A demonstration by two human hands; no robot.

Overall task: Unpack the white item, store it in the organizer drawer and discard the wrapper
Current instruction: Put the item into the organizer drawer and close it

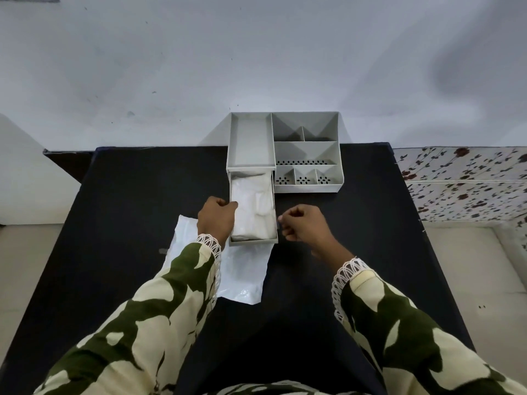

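A grey organizer [306,152] stands at the far middle of the black table. Its drawer [253,242] is pulled out toward me, and the folded white item [253,208] lies inside it. My left hand [217,216] is curled at the drawer's left wall, its fingers touching the rim. My right hand [303,223] is a loose fist just right of the drawer, fingertips close to its right wall. The flat white plastic wrapper [242,276] lies on the table below the drawer, partly under my left wrist.
The organizer has several open compartments, some with perforated floors. A white wall rises behind the table [128,195]. A floral cloth [467,183] lies to the right, beyond the table edge. Pale floor shows on both sides.
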